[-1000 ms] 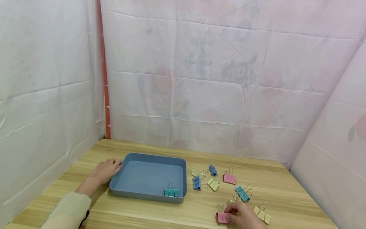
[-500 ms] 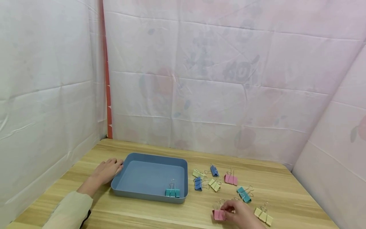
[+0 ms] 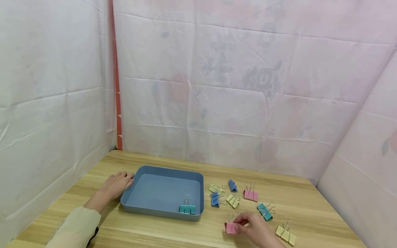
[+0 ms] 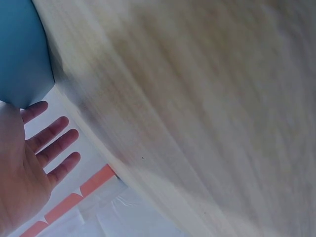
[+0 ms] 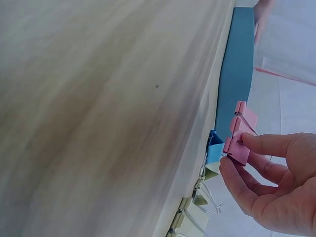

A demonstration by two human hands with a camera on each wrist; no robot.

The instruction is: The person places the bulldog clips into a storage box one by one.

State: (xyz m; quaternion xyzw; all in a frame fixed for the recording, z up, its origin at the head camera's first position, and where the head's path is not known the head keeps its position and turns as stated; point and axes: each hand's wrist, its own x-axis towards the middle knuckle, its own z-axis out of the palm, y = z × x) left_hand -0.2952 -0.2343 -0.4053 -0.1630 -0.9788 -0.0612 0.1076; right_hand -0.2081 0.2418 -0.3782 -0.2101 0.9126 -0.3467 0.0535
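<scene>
My right hand (image 3: pixel 253 226) pinches a pink binder clip (image 3: pixel 230 228) by one end between thumb and fingers, near the front of the table. The right wrist view shows the held pink clip (image 5: pixel 242 129) raised off the wood. At the left, my left hand (image 3: pixel 115 186) lies against the side of a blue-grey tray (image 3: pixel 158 189). Its fingers (image 4: pixel 57 148) are straight and spread in the left wrist view, with the thumb side by the tray wall (image 4: pixel 24 54). A teal binder clip (image 3: pixel 187 209) stands inside the tray's front right corner.
Right of the tray lie several binder clips on the wooden table (image 3: pixel 149 234): blue (image 3: pixel 214 199), pale yellow (image 3: pixel 233 201), another pink (image 3: pixel 250 195), teal (image 3: pixel 264 211) and a larger yellow one (image 3: pixel 286 235). White cloth (image 3: pixel 217 86) hangs behind and at both sides.
My right hand has carried the pink clip leftward and slightly away from me, toward the tray. The left hand stays in place at the tray.
</scene>
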